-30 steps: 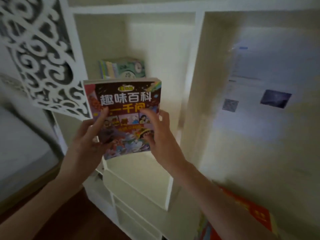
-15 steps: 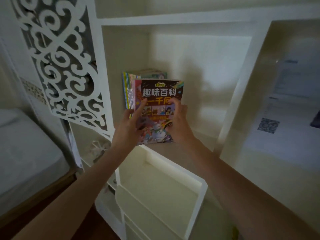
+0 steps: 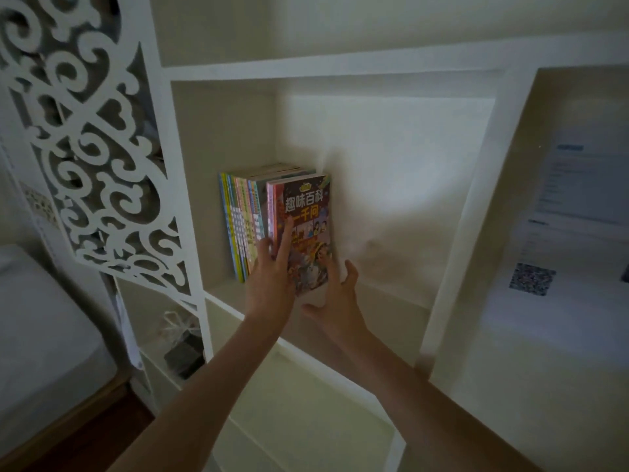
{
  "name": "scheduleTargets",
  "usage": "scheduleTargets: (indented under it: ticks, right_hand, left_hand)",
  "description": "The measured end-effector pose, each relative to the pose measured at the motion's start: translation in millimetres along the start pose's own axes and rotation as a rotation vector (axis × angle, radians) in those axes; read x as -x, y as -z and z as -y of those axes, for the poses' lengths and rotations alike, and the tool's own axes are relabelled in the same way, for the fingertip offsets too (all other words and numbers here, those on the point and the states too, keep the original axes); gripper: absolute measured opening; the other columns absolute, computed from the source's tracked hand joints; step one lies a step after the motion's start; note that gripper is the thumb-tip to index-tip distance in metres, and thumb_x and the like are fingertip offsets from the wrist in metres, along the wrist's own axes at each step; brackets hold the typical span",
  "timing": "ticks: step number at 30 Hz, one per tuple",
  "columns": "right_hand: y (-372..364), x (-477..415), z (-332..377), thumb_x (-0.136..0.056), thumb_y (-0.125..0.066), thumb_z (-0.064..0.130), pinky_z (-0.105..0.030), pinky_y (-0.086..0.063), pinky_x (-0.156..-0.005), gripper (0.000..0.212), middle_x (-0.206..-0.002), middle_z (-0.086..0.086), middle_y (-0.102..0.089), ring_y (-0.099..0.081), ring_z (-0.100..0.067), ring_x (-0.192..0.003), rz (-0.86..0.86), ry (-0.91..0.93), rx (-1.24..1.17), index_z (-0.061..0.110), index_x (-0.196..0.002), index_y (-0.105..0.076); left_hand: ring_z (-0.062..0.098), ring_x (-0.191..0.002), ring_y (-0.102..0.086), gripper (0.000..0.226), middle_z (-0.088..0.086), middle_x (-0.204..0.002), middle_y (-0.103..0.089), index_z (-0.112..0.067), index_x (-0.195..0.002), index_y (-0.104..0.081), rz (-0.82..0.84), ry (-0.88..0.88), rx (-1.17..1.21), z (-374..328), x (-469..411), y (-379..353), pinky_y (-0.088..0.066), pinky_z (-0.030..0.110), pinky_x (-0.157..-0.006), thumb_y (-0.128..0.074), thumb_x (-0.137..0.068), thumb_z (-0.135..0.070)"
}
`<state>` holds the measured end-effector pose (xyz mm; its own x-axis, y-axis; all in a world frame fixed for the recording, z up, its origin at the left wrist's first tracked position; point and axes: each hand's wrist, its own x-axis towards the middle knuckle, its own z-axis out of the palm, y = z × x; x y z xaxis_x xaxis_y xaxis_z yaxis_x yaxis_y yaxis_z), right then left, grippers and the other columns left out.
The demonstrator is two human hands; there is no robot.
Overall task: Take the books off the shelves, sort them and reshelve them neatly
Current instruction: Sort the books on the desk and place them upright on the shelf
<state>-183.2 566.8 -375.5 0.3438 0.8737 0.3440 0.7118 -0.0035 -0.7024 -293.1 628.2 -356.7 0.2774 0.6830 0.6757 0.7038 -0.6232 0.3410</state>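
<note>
Item under inspection: dark-covered illustrated paperback book (image 3: 308, 216) with yellow and white title characters, standing in the white shelf compartment (image 3: 384, 294).
Position: right-hand end of the row of thin colourful upright books (image 3: 241, 226). The row lies at 9 o'clock from it and touches it.
Long axis: runs 6 to 12 o'clock, near upright, with the cover facing out.
Left grip (image 3: 272, 284): open-handed. Straight fingers press flat on the cover and the neighbouring spines, and nothing is clasped. The book lies at 12 o'clock from it.
Right grip (image 3: 337, 301): fingers spread and relaxed, holding nothing. It sits at the book's lower right corner, and contact cannot be confirmed. The book lies at 11 o'clock from it.
Nearer grip: left.
Assessment: the book appears seated. The next move likely calls for a push towards 9 o'clock to close it against the row.
Risk: free space at 3 o'clock, so the book may topple that way.
</note>
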Motion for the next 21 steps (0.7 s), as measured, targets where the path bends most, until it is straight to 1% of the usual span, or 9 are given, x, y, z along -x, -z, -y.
scheduleTargets:
  ticks: [2,4,6,8,10,12,15,18,21]
  right_hand:
    - [0.5,-1.9,1.8,-0.078,-0.076,0.014,-0.043,-0.033,-0.111,0.100,-0.155,-0.009,0.007,-0.023,-0.033,-0.141,0.004,-0.003,0.000,0.026,-0.152,-0.009]
    - [-0.5,-4.8,3.7,-0.077,-0.077,0.016,-0.042,-0.033,-0.111,0.100,-0.157,-0.007,0.005,-0.024,-0.031,-0.141,-0.007,0.033,-0.015,0.025,-0.151,-0.011]
    - [-3.8,-7.6,5.4,-0.077,-0.078,0.019,-0.042,-0.034,-0.110,0.100,-0.158,-0.006,0.000,-0.023,-0.028,-0.142,-0.006,0.054,-0.019,0.024,-0.151,-0.013]
    - [-7.7,-10.7,5.6,-0.075,-0.079,0.023,-0.044,-0.037,-0.108,0.100,-0.159,-0.005,-0.005,-0.026,-0.028,-0.141,0.016,0.071,-0.006,0.026,-0.152,-0.015]
    - [-12.1,-12.3,3.2,-0.075,-0.079,0.028,-0.045,-0.040,-0.105,0.098,-0.159,-0.003,-0.009,-0.032,-0.029,-0.139,0.048,0.100,0.047,0.029,-0.151,-0.017]
    - [-14.6,-12.1,1.0,-0.076,-0.077,0.031,-0.044,-0.042,-0.103,0.094,-0.160,-0.002,-0.009,-0.038,-0.029,-0.136,0.061,0.098,0.080,0.030,-0.151,-0.020]
    - [-12.2,-5.9,2.1,-0.080,-0.073,0.028,-0.041,-0.042,-0.104,0.084,-0.160,0.001,-0.011,-0.039,-0.025,-0.135,0.039,0.068,0.075,0.030,-0.150,-0.025]
    - [-3.7,5.5,7.6,-0.083,-0.067,0.015,-0.039,-0.038,-0.108,0.081,-0.159,0.001,-0.007,-0.033,-0.024,-0.138,0.053,0.038,0.052,0.028,-0.150,-0.023]
    - [11.9,23.0,17.8,-0.084,-0.063,0.007,-0.038,-0.034,-0.110,0.082,-0.159,0.000,-0.004,-0.027,-0.024,-0.142,0.085,0.048,-0.021,0.028,-0.150,-0.020]
  left_hand:
    - [0.033,-0.100,-0.051,0.097,0.018,-0.126,-0.043,-0.023,-0.151,-0.013,-0.067,0.007,-0.135,-3.5,0.3,-6.5,-0.050,0.041,-0.076,-0.072,-0.074,-0.008]
    - [0.037,-0.102,-0.048,0.085,0.022,-0.123,-0.047,-0.018,-0.147,-0.029,-0.192,0.014,-0.291,-4.3,-3.0,-15.3,-0.049,0.046,-0.082,-0.072,-0.074,-0.015]
    - [0.038,-0.110,-0.046,0.070,0.021,-0.131,-0.040,-0.020,-0.145,-0.035,-0.251,0.028,-0.337,-1.0,-7.2,-20.8,-0.050,0.046,-0.084,-0.065,-0.082,-0.019]
    - [0.040,-0.122,-0.044,0.062,0.021,-0.145,-0.027,-0.021,-0.145,-0.036,-0.277,0.023,-0.342,3.4,-11.7,-21.8,-0.051,0.047,-0.087,-0.061,-0.088,-0.023]
    - [0.041,-0.133,-0.034,0.067,0.024,-0.152,-0.017,-0.017,-0.147,-0.031,-0.253,0.007,-0.315,4.0,-13.7,-23.1,-0.046,0.048,-0.095,-0.062,-0.088,-0.023]
    - [0.042,-0.142,-0.013,0.074,0.028,-0.154,-0.003,-0.011,-0.150,-0.020,-0.178,-0.028,-0.231,4.4,-14.3,-27.1,-0.038,0.050,-0.105,-0.059,-0.087,-0.019]
    - [0.041,-0.143,0.008,0.089,0.026,-0.153,0.015,-0.009,-0.151,-0.004,-0.100,-0.047,-0.144,6.5,-17.3,-30.5,-0.031,0.055,-0.109,-0.062,-0.085,-0.017]
    - [0.037,-0.142,0.017,0.100,0.021,-0.152,0.023,-0.012,-0.151,0.004,-0.071,-0.016,-0.127,8.1,-16.7,-29.7,-0.026,0.057,-0.110,-0.069,-0.082,-0.020]
    - [0.039,-0.141,0.016,0.099,0.024,-0.152,0.019,-0.014,-0.151,-0.002,-0.048,-0.034,-0.128,7.3,-16.5,-26.3,-0.018,0.060,-0.112,-0.071,-0.081,-0.026]
